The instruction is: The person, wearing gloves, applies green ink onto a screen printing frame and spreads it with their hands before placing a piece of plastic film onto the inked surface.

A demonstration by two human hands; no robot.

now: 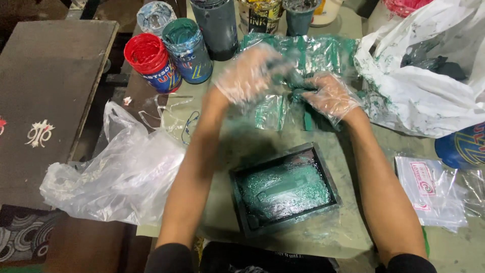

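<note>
Left hand (247, 73) and right hand (331, 95) both gripping green-smeared plastic (283, 96), shallow tray (285, 189) of green ink below

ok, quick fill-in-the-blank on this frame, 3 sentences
1. Both hands, left hand and right hand, wear clear plastic ____.
2. The rectangular tray in front of the person is smeared with ____ ink.
3. The open can nearest the dark board holds ____ ink.

Missing words: gloves; green; red
</note>
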